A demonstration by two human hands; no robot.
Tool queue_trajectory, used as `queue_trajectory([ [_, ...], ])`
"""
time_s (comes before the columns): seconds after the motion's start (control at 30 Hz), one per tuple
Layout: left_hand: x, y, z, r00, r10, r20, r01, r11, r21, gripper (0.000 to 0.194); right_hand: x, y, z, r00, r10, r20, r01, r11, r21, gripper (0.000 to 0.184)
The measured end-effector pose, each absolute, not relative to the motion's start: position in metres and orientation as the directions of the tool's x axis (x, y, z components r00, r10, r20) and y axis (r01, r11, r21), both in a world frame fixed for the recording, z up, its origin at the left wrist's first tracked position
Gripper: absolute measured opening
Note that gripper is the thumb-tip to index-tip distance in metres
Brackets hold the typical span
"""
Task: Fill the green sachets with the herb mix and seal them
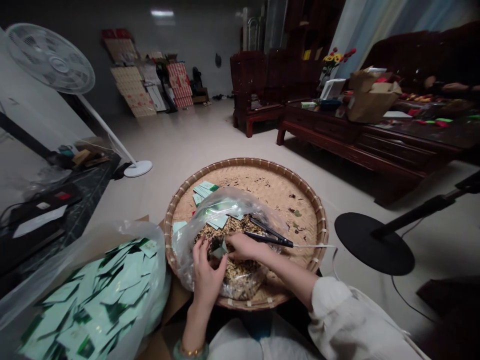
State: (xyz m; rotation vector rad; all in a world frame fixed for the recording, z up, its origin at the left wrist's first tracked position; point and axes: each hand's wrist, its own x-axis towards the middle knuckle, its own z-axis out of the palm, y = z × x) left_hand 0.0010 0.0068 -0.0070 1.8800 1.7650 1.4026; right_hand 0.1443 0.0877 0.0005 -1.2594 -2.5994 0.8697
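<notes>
A round woven basket tray (pixel 307 200) lies in front of me with a clear plastic bag (pixel 225 205) of loose dried grainy material on it. My left hand (pixel 206 272) is curled round a small green sachet (pixel 219 248) over the bag's mouth. My right hand (pixel 243 246) pinches the same sachet from the right. Several light green sachets (pixel 204 189) lie on the tray and inside the bag. A black tong-like tool (pixel 270 234) with a white cord rests on the bag just right of my right hand.
A large plastic bag (pixel 97 290) full of green sachets sits in a cardboard box at my lower left. A standing fan (pixel 50 60) is far left, a black round stand base (pixel 373 242) right. A dark wooden table (pixel 375 135) with a paper bag stands behind; another person's hand (pixel 452 87) rests there.
</notes>
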Motion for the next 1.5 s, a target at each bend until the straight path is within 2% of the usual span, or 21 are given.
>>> queue_trajectory([
  [0.1,0.001,0.004,-0.004,-0.116,0.836,0.536,0.693,-0.319,0.647,0.047,0.145,0.089,-0.002,-0.621,0.769,-0.155,0.694,0.447,-0.565,0.018],
  [0.37,0.003,-0.002,0.006,-0.06,0.887,0.458,0.697,-0.291,0.655,0.056,0.175,0.096,0.019,-0.463,0.885,-0.054,0.667,0.307,-0.679,0.02],
  [0.47,0.005,-0.002,0.005,-0.071,0.903,0.425,0.677,-0.269,0.685,0.062,0.18,0.09,0.047,-0.371,0.928,0.017,0.499,0.215,-0.839,0.018],
  [0.57,0.007,-0.001,0.004,-0.095,0.918,0.386,0.639,-0.241,0.73,0.068,0.173,0.078,0.076,-0.431,0.897,0.103,0.262,0.234,-0.936,0.022],
  [0.7,0.008,0.0,0.004,-0.112,0.919,0.378,0.606,-0.239,0.759,0.069,0.155,0.065,0.094,-0.455,0.861,0.226,0.24,0.363,-0.9,0.019],
  [0.97,0.009,0.001,0.0,-0.133,0.907,0.399,0.605,-0.245,0.757,0.071,0.146,0.051,0.095,-0.482,0.851,0.211,0.2,0.341,-0.919,0.027],
  [1.1,0.011,0.001,-0.001,-0.154,0.904,0.4,0.58,-0.245,0.777,0.071,0.151,0.049,0.096,-0.511,0.827,0.233,0.249,0.402,-0.881,0.035],
  [1.2,0.01,0.001,-0.003,-0.144,0.901,0.408,0.585,-0.255,0.77,0.074,0.151,0.047,0.095,-0.52,0.805,0.285,0.345,0.503,-0.792,0.037],
  [1.3,0.009,0.001,-0.004,-0.125,0.899,0.419,0.631,-0.254,0.733,0.078,0.145,0.046,0.09,-0.59,0.764,0.261,0.52,0.607,-0.601,0.037],
  [1.37,0.01,0.001,-0.004,-0.136,0.902,0.41,0.636,-0.238,0.734,0.077,0.14,0.046,0.085,-0.61,0.765,0.208,0.617,0.622,-0.482,0.025],
  [1.43,0.011,0.001,-0.005,-0.152,0.907,0.392,0.613,-0.224,0.757,0.076,0.137,0.047,0.081,-0.606,0.775,0.18,0.649,0.613,-0.45,0.011],
  [1.5,0.011,0.002,-0.005,-0.151,0.91,0.386,0.591,-0.23,0.773,0.077,0.139,0.049,0.081,-0.594,0.778,0.205,0.614,0.602,-0.511,0.008],
])
